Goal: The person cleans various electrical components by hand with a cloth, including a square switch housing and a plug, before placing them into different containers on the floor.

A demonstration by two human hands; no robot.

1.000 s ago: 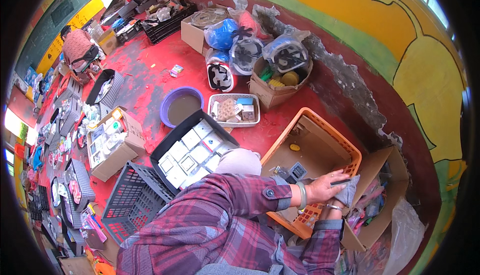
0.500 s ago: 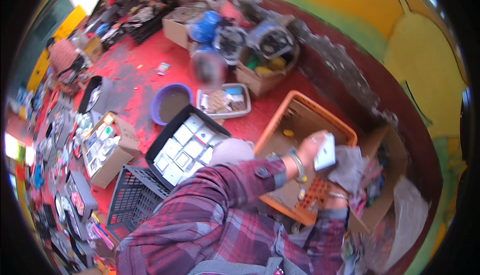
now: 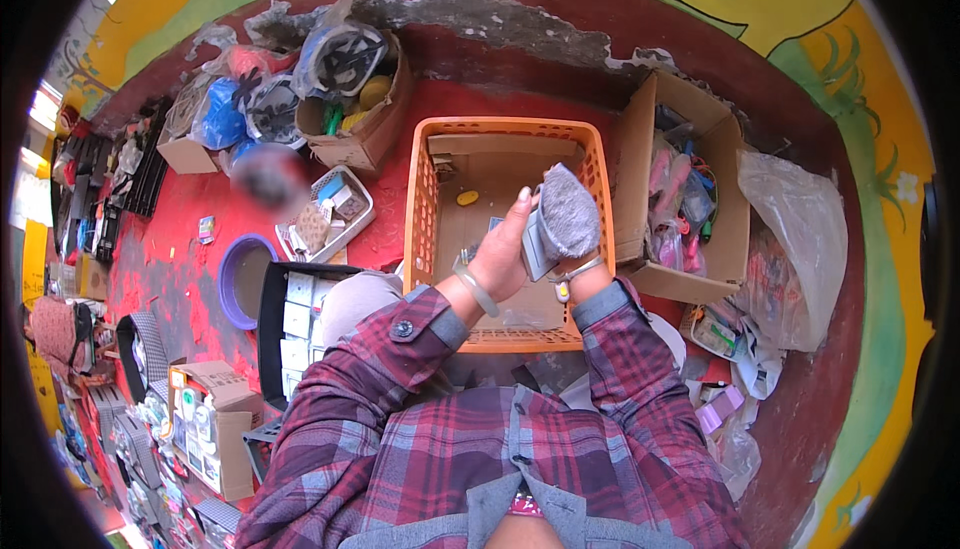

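My left hand (image 3: 502, 257) is closed round a small flat box (image 3: 538, 247) with pale sides, its thumb along the near edge. A fuzzy grey cloth (image 3: 572, 211) lies against the box's right side. Behind that cloth is my right hand (image 3: 590, 277), mostly hidden, with only its wrist side showing; the cloth appears to be in its grip. Both hands are over an orange plastic basket (image 3: 420, 219) lined with cardboard. Inside the basket rests a small yellow oval piece (image 3: 467, 198).
To the right stands an open cardboard box (image 3: 630, 184) of bagged pink and green items, beside a clear plastic bag (image 3: 800, 249). On the left are a black bin (image 3: 270, 334) of small white boxes, a purple basin (image 3: 232, 284) and a white tray (image 3: 350, 224).
The view has swung to the right and centred on the basket. My hands have come together, and the grey cloth now meets the box that my left hand held up apart from it.
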